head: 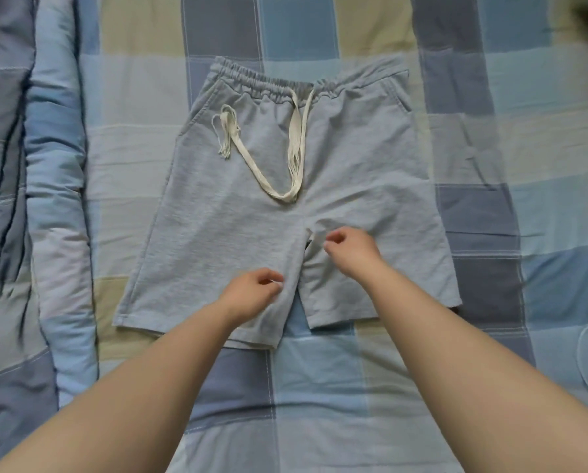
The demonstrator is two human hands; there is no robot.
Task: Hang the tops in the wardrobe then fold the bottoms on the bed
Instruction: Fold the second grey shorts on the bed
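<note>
1. At the bottom of the frame, two bare forearms reach up over the checked bedsheet.
2. Mid-frame, the left hand hovers over the grey shorts, fingers loosely curled; whether it pinches the cloth I cannot tell.
3. The right hand likewise, at the crotch.
4. Further up, the white drawstring trails from the waistband.
5. A rolled quilt lies along the left edge.

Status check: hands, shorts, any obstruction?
Left hand and right hand loosely curled over the inseam, grip unclear. Grey shorts flat on the bed sheet, unfolded. Drawstring loose on front.
</note>
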